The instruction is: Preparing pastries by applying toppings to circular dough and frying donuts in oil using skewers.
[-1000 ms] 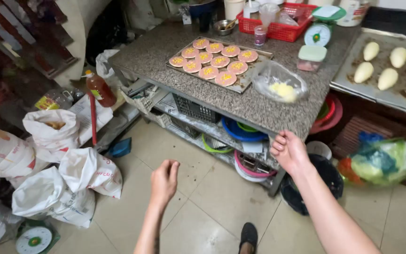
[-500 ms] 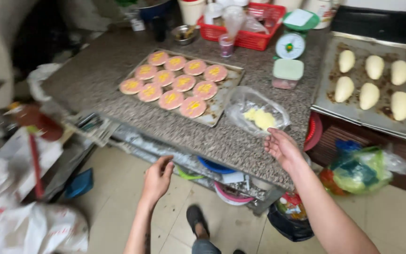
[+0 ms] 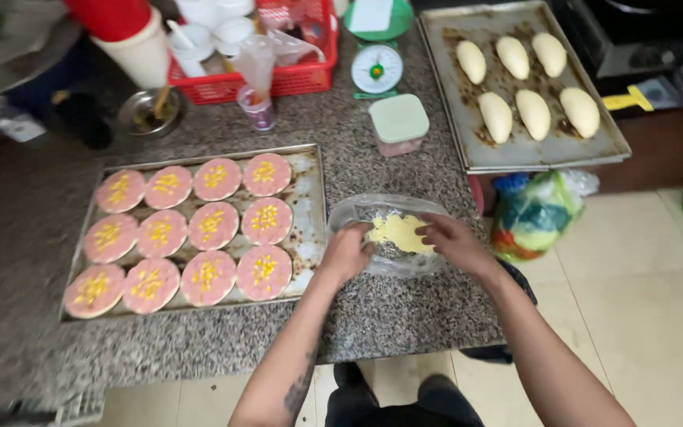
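Plastic bag (image 3: 389,237) of yellow shreds lies between left hand (image 3: 347,251) and right hand (image 3: 454,241), both gripping its edges.

A bag (image 3: 389,237) lies on the counter (image 3: 405,308), right of a tray of rounds (image 3: 191,229). Behind it stands a lidded tub (image 3: 398,122), then a scale (image 3: 376,67). A tray of rolls (image 3: 527,87) sits to the right.
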